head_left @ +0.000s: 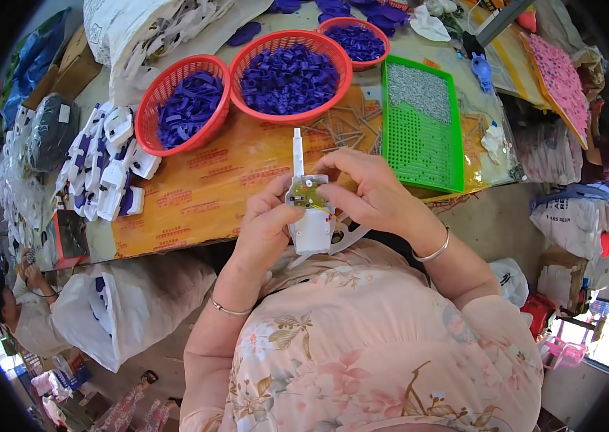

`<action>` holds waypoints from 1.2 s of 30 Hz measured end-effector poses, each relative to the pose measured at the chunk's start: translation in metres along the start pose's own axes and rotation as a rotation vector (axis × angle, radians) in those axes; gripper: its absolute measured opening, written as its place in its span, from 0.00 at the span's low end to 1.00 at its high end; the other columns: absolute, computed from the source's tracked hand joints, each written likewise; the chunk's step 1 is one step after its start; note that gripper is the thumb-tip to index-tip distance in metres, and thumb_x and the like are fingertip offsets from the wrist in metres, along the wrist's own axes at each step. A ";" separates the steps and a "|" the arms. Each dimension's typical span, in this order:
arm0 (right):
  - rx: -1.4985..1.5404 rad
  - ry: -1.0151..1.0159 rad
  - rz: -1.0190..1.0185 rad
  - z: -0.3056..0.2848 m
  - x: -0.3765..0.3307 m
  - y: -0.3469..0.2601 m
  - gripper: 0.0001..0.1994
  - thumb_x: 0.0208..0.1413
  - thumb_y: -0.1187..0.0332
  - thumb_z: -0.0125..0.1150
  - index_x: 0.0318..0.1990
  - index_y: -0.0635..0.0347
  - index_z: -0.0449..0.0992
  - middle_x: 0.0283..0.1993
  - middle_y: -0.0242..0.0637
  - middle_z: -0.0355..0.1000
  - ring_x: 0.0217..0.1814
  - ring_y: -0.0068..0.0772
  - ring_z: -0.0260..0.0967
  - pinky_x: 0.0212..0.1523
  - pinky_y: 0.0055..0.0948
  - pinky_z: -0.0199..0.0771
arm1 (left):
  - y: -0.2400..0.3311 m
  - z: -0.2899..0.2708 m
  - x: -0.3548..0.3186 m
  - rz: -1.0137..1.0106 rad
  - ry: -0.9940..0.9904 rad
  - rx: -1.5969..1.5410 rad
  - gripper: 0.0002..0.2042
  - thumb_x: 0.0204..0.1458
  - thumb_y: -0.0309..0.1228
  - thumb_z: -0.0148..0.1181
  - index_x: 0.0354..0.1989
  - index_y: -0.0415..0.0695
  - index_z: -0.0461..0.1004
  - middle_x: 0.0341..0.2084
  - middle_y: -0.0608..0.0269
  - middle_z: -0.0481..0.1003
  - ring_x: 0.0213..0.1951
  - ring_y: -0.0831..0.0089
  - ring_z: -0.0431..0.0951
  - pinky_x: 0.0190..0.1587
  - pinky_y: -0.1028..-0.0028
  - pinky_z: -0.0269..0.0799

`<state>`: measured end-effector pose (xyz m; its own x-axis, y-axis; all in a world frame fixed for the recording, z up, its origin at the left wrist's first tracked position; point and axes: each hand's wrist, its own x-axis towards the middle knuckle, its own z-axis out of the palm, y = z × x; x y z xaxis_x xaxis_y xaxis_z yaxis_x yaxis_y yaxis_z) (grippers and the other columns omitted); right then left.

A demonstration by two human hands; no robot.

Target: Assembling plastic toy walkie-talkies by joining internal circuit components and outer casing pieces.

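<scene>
Above the near table edge, my left hand (266, 217) grips a white plastic housing (312, 232) with its long narrow tip pointing away from me. The upper half of this housing lies open, and a yellowish mechanism with small metal parts (307, 196) shows inside. My right hand (366, 189) is bent over the right edge of the housing, thumb and forefinger at the mechanism. Whether a small part sits between those fingertips cannot be made out. A white curved strip (351, 236) hangs below the right hand.
Red baskets of purple parts (286, 79) stand behind my hands. A green tray (423, 162) holds small metal pieces, probably screws. Loose metal pins (344, 129) lie beside it. White-and-purple assemblies (109, 169) are piled left. A large white sack (132, 306) and another person (31, 309) are lower left.
</scene>
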<state>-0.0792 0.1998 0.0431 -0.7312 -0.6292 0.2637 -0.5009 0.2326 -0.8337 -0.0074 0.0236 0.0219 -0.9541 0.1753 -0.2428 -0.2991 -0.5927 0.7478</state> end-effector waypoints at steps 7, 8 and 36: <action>0.088 -0.064 -0.064 0.015 -0.003 0.010 0.10 0.48 0.79 0.58 0.39 0.65 0.74 0.32 0.35 0.70 0.27 0.22 0.68 0.27 0.21 0.69 | 0.001 -0.002 -0.007 0.013 0.113 0.054 0.16 0.48 0.23 0.47 0.46 0.34 0.67 0.41 0.58 0.73 0.38 0.75 0.74 0.41 0.76 0.71; 0.089 -0.064 -0.062 0.015 -0.003 0.008 0.10 0.48 0.79 0.58 0.39 0.65 0.74 0.32 0.35 0.70 0.27 0.22 0.68 0.27 0.21 0.69 | 0.002 0.000 -0.008 0.050 0.162 0.203 0.15 0.48 0.22 0.48 0.46 0.35 0.68 0.38 0.62 0.73 0.36 0.79 0.73 0.38 0.78 0.69; 0.006 -0.125 -0.107 0.021 -0.005 0.002 0.10 0.45 0.76 0.57 0.37 0.63 0.75 0.30 0.43 0.71 0.31 0.42 0.68 0.31 0.34 0.67 | -0.001 0.003 -0.008 0.400 0.356 0.994 0.04 0.44 0.20 0.57 0.29 0.35 0.71 0.17 0.55 0.76 0.20 0.76 0.77 0.24 0.76 0.72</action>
<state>-0.0661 0.1877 0.0299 -0.6104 -0.7377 0.2885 -0.5696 0.1557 -0.8070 0.0006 0.0253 0.0248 -0.9733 -0.2149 0.0807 -0.0024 0.3610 0.9326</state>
